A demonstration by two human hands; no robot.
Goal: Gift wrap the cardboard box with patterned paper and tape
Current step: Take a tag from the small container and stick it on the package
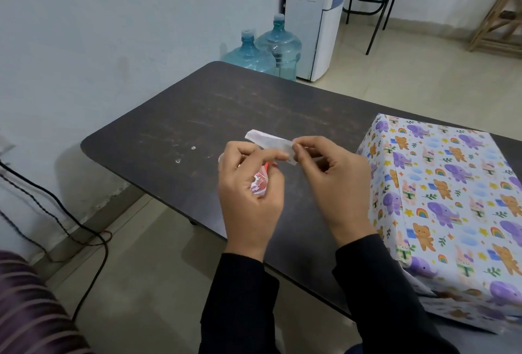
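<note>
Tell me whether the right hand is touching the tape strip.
Touching. The head view shows the right hand pinching the end of the tape strip.

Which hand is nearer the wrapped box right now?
Right. The right hand is just left of the wrapped box, pinching the tape strip; the left hand lies farther left, beyond it, gripping the tape roll.

The wrapped box runs off the right edge. The left hand curls round a red-and-white object, hiding most of it beyond naming. The right hand pinches a white strip, its fingers covering one end.
</note>
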